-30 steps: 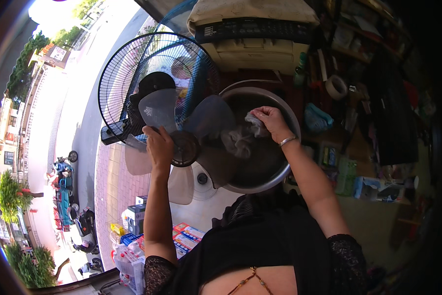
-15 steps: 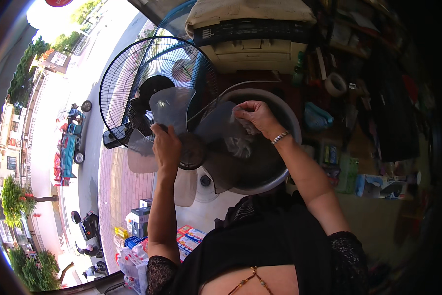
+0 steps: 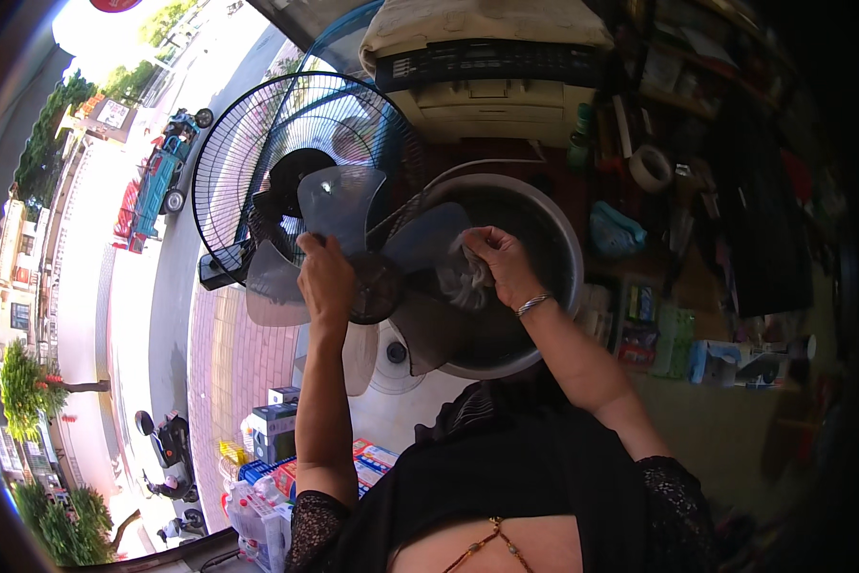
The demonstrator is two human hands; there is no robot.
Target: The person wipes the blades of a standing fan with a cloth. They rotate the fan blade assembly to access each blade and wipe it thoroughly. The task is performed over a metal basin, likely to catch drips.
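Observation:
A translucent grey fan blade wheel (image 3: 339, 205) with a dark round hub is held up in front of me. My left hand (image 3: 326, 282) grips it beside the hub, fingers curled over the base of a blade. Between the fingertips of my right hand (image 3: 506, 269) is a wet-looking pale rag (image 3: 466, 285), bunched against or right by the right-hand blade; whether it touches is hard to tell. Beneath that side of the wheel stands a large round metal basin (image 3: 574, 258), dark inside. Behind the wheel, on the left, is the fan's black wire guard (image 3: 200, 172) with its motor housing.
At the back stands a cream and black printer (image 3: 491, 91) with a cloth on top. A green bottle (image 3: 580, 134), a tape roll (image 3: 651, 168) and a light-blue bag (image 3: 615, 229) lie to the right. Several boxed goods (image 3: 275, 430) are at the lower left, beside the street.
My right hand has moved slightly down and the rag with it. The blade wheel has shifted a little in my left hand's grip. Outside, a blue three-wheeled vehicle has moved farther up the street.

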